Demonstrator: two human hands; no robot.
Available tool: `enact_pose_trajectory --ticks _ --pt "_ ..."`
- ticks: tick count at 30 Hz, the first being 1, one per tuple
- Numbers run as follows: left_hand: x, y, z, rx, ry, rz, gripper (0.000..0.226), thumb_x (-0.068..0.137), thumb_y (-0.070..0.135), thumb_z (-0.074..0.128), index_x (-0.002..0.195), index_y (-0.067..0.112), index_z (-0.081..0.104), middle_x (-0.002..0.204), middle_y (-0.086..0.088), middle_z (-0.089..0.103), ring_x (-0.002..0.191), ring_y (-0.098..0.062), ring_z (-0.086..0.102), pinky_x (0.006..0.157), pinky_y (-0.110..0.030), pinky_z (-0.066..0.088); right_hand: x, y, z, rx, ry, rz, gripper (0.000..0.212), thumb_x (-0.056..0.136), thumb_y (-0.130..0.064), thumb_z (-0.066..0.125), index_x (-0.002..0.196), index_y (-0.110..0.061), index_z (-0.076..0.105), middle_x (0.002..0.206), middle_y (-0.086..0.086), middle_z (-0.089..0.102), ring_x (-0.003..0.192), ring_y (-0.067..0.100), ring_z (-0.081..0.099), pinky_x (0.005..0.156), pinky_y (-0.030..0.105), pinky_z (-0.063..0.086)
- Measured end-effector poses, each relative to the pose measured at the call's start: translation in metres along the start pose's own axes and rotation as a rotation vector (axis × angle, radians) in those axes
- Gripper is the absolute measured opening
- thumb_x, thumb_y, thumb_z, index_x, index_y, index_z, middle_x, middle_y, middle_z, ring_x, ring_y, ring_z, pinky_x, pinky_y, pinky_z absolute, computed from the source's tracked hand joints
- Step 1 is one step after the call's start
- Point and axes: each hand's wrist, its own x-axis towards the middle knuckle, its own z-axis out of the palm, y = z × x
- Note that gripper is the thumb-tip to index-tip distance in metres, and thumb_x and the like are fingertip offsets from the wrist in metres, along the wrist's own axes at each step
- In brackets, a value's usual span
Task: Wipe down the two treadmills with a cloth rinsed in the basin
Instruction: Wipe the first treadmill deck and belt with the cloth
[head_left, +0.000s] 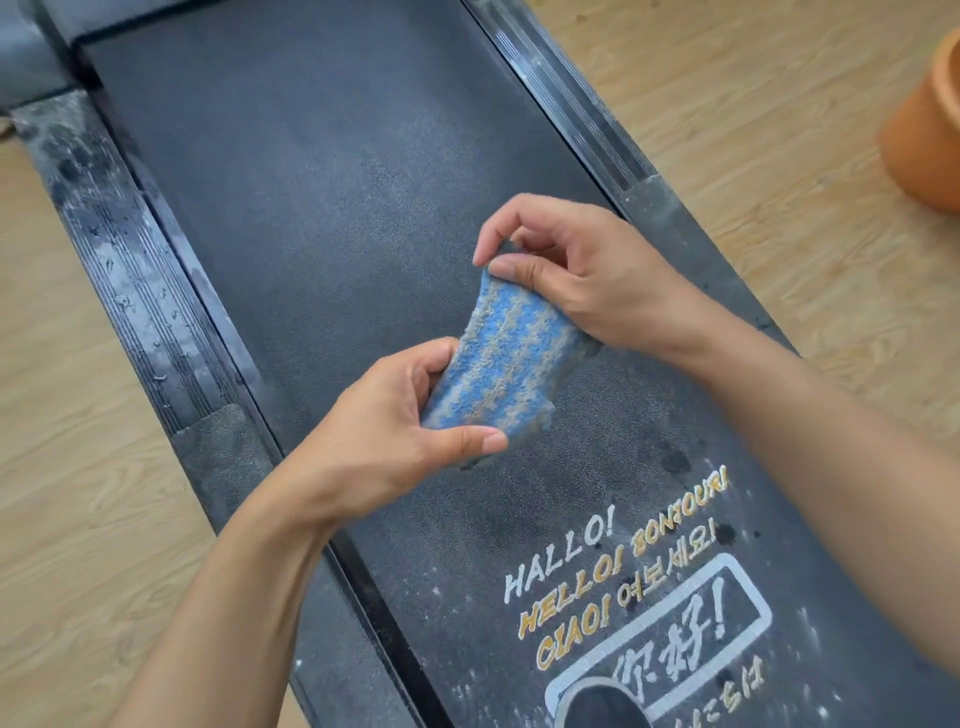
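My left hand (387, 431) and right hand (592, 280), fingers (501, 228) curled, each pinch one end of the cloth (498, 353) above the treadmill (311, 182). A basin (924, 135) stands beside the treadmill.

I see a fuzzy, nubby cloth (511, 353), a matt, grainy belt (322, 182), ribbed rails (135, 291) smeared dull, a smooth wood-grain floor (779, 156) and a smooth basin (930, 130).

The cloth (506, 358) is blue with a beige houndstooth check; the treadmill belt (311, 182) is dark grey, lettered white and yellow at its near end; the floor (78, 415) pale wood-grain; the basin (930, 130) orange.
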Motion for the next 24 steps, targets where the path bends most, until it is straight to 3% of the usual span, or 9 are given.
enact_pose_trajectory --ticks 2,5,7,11,14,16,18,21,24 --pt "-0.001 -0.001 0.003 0.028 0.03 -0.017 0.051 0.079 0.008 0.089 0.125 0.009 0.068 0.117 -0.012 0.078 0.104 -0.02 0.074 0.09 -0.038 0.062 0.006 0.002 -0.003 0.003 -0.058 -0.003 0.008 0.102 -0.016 0.066 0.108 -0.015 0.07 0.077 0.019 0.061 0.064 0.023 0.046 0.062 0.031 0.038" --pt "-0.003 0.0 0.015 -0.051 0.134 -0.024 0.03 0.094 0.012 0.074 0.123 0.006 0.071 0.114 -0.011 0.079 0.101 -0.023 0.076 0.09 -0.041 0.063 0.011 0.011 0.0 0.049 -0.048 0.089 0.013 0.101 -0.021 0.07 0.114 -0.017 0.07 0.077 0.006 0.065 0.061 0.011 0.051 0.059 0.022 0.042" --pt "-0.003 -0.003 0.02 -0.051 0.169 -0.019 0.023 0.099 0.012 0.07 0.121 0.004 0.072 0.113 -0.013 0.079 0.098 -0.023 0.075 0.089 -0.042 0.062 0.01 0.019 0.01 0.026 -0.003 0.165 0.019 0.1 -0.031 0.07 0.117 -0.024 0.07 0.093 -0.006 0.073 0.073 0.014 0.065 0.072 0.032 0.056" --pt "0.003 -0.014 0.014 0.18 0.176 -0.007 0.021 0.096 0.024 0.071 0.11 0.009 0.072 0.106 -0.017 0.076 0.093 -0.03 0.071 0.098 -0.058 0.055 -0.016 0.024 0.034 0.052 0.063 0.182 0.019 0.105 -0.031 0.063 0.113 -0.019 0.076 0.106 -0.008 0.077 0.101 0.009 0.071 0.096 0.04 0.055" --pt "0.004 -0.01 0.009 0.275 0.09 -0.057 0.021 0.098 0.023 0.066 0.115 0.014 0.071 0.113 -0.01 0.077 0.11 -0.033 0.07 0.106 -0.058 0.05 -0.044 0.015 0.048 0.069 -0.07 0.218 0.047 0.11 -0.047 0.045 0.108 -0.013 0.077 0.099 0.002 0.079 0.093 0.021 0.072 0.091 0.043 0.055" --pt "0.004 -0.004 0.006 0.275 0.007 -0.108 0.021 0.099 0.02 0.065 0.118 0.02 0.073 0.114 -0.001 0.079 0.114 -0.03 0.072 0.108 -0.055 0.051 -0.059 0.01 0.058 0.232 -0.148 0.339 0.061 0.11 -0.055 0.038 0.095 -0.008 0.075 0.083 -0.003 0.076 0.073 0.012 0.065 0.081 0.032 0.055" --pt "0.006 0.006 0.002 0.306 -0.051 -0.173 0.019 0.097 0.027 0.07 0.114 0.019 0.074 0.105 -0.003 0.081 0.101 -0.033 0.076 0.098 -0.052 0.057 -0.069 0.006 0.07 0.494 -0.195 0.484 0.065 0.103 -0.064 0.04 0.094 -0.012 0.076 0.086 0.0 0.078 0.08 0.01 0.07 0.089 0.033 0.057" --pt "0.014 0.026 -0.001 0.495 -0.086 -0.273 0.013 0.093 0.03 0.081 0.098 0.018 0.078 0.081 -0.003 0.08 0.064 -0.016 0.066 0.065 -0.026 0.051 -0.079 0.005 0.087 0.875 -0.271 0.571 0.065 0.096 -0.071 0.046 0.112 -0.017 0.078 0.112 0.016 0.077 0.107 0.03 0.073 0.106 0.054 0.048" --pt "0.024 0.044 -0.001 0.73 -0.171 -0.358 0.02 0.088 0.036 0.085 0.081 0.019 0.075 0.065 0.0 0.075 0.055 -0.013 0.063 0.053 -0.02 0.045 -0.086 0.007 0.098 1.003 -0.331 0.552 0.073 0.102 -0.066 0.041 0.13 -0.003 0.068 0.131 0.027 0.068 0.128 0.047 0.062 0.114 0.066 0.038"
